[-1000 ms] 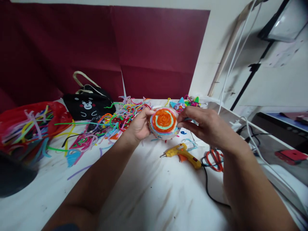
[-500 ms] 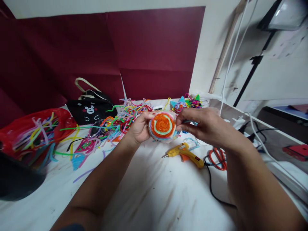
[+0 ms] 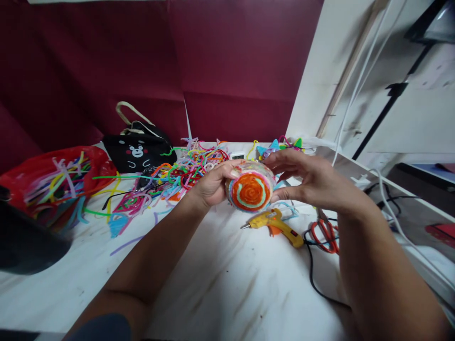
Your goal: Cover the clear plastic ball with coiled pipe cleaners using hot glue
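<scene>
A round pipe-cleaner piece (image 3: 250,192) has an orange coiled face with a pale green arc and a multicoloured, fuzzy side. My left hand (image 3: 215,183) grips its left side, thumb on top. At its right edge, my right hand (image 3: 302,179) has fingertips at the upper side and the thumb lower down, with a gap between them. The coiled face points toward me. Just below lies a yellow glue gun (image 3: 273,222), its nozzle to the left. Orange-handled scissors (image 3: 325,234) rest beside its cable.
Tangled pipe cleaners (image 3: 199,166) cover the table's back. A red bag (image 3: 99,163) of more stems and a black bag (image 3: 135,151) stand left, behind a dark container (image 3: 31,251). Small colourful pieces (image 3: 268,148) sit behind my right hand. White cables (image 3: 394,215) run along the right.
The round piece has tilted, so more of its upper side shows. My right hand has gone from a pinch at its edge to a wider spread. The view has shifted slightly.
</scene>
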Demonstrator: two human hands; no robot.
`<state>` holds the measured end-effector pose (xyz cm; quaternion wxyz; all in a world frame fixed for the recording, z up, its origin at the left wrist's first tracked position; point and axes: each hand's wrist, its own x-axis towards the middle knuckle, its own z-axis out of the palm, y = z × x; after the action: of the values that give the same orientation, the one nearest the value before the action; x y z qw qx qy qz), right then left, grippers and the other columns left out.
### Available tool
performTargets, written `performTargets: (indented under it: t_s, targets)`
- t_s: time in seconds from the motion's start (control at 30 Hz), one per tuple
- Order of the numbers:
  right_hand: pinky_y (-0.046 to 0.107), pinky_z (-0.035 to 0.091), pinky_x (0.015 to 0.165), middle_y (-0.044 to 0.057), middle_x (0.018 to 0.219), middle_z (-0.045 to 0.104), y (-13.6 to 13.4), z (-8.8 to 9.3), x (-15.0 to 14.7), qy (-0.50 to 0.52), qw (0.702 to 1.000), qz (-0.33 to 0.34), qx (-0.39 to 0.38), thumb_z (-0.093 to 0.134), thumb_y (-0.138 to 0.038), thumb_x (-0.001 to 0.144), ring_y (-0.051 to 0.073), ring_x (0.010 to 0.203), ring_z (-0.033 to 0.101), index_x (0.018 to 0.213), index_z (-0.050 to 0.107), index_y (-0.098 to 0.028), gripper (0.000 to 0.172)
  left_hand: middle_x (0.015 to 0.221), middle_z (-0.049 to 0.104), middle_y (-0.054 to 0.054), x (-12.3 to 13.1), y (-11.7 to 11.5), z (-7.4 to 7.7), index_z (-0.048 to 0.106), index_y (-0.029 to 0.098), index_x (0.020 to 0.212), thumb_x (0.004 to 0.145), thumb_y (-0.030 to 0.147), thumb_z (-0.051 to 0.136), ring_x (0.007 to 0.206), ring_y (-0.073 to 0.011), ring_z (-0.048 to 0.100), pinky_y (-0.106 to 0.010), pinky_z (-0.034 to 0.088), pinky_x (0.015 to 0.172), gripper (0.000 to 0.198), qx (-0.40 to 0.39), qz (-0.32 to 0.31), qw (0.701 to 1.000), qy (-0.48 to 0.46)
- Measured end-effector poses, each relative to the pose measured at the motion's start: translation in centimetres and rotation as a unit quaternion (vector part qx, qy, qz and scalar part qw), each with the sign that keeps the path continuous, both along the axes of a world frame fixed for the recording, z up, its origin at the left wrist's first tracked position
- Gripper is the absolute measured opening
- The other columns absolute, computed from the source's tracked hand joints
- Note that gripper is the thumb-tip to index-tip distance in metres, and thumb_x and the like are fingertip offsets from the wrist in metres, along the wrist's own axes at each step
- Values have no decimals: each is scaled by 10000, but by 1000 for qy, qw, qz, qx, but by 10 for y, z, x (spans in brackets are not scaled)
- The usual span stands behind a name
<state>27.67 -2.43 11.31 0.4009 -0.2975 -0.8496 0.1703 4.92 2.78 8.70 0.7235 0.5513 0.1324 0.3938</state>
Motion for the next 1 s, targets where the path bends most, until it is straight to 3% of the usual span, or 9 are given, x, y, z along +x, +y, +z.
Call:
performTargets:
  t_s: [0.17, 0.67, 1.0]
  targets:
    - [363, 585, 797, 64, 1158, 657, 2, -4, 3, -3, 999, 11, -37, 842, -420, 702, 219, 902, 674, 1156, 613, -251, 536, 871, 747, -96, 2, -2, -1, 663, 110, 904, 510, 188, 621, 895, -260, 697, -295, 511, 746, 403, 13, 18, 1000, 8]
    - [329, 574, 724, 55, 1067, 677, 7, -6, 2, -10, 1000, -4, -2, 841, -452, 688, 190, 838, 658, 1102, 649, -226, 509, 831, 735, -76, 1, -6, 1, 691, 106, 930, 532, 157, 649, 706, -170, 659, -259, 482, 685, 403, 44, 18, 999, 12]
    - [309, 568, 675, 56, 1048, 685, 4, -5, -2, 9, 1000, -14, -4, 844, -481, 669, 185, 810, 663, 1113, 660, -230, 542, 795, 735, -73, -1, -7, 3, 688, 98, 899, 516, 152, 661, 726, -195, 688, -247, 494, 645, 388, 44, 20, 999, 4]
